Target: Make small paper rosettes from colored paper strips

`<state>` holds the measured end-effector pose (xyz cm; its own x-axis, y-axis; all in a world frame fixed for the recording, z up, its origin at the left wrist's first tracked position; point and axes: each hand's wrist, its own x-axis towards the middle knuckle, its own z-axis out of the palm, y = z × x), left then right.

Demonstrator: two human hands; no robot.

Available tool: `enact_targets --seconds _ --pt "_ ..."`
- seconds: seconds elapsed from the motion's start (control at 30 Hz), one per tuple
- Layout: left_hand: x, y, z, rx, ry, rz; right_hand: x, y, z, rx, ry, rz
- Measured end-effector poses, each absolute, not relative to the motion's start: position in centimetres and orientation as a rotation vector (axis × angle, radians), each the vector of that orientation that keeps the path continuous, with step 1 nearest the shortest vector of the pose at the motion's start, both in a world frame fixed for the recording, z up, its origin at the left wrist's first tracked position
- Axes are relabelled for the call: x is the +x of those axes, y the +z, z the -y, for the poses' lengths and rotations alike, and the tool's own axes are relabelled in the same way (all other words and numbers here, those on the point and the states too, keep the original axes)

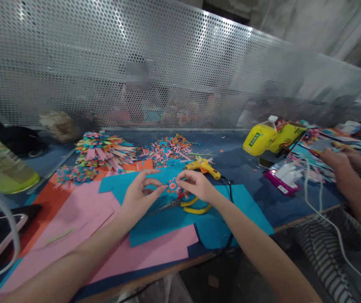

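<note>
Between my two hands is a small flower-shaped craft piece (172,185) in orange, blue and pink, held up over blue sheets. My left hand (142,191) pinches its left edge between thumb and forefinger, the other fingers loosely curled. On its right side, my right hand (196,185) grips it with the fingertips. Just beneath lie scissors (196,209) with yellow handles, their blades pointing left, partly covered by my right hand. A yellow glue gun (204,167) rests behind my right hand. The blue sheet (164,227) overlaps pink sheets (82,210).
Bundles of cut strips (104,149) and a loose scrap pile (171,149) lie behind. A yellow bottle (259,138) and a purple power strip (283,183) with white plugs stand right. A co-worker's hands (338,158) are far right. A perforated metal panel (174,63) closes the back.
</note>
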<state>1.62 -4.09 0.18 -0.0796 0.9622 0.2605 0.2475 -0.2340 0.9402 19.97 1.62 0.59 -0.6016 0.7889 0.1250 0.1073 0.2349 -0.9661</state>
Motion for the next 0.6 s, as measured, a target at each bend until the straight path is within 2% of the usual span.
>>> enact_targets --seconds 0.1,0.4,0.6 --pt "1.82 0.11 4.15 1.527 1.357 -1.364 19.74 0.23 -1.59 -0.781 1.537 1.815" --pt "1.43 0.16 3.84 1.464 1.480 -1.390 19.77 -0.28 -1.89 -0.776 1.516 1.803" --pt "1.67 -0.35 4.04 1.728 1.388 -1.411 19.56 -0.11 -1.52 -0.743 1.566 1.845"
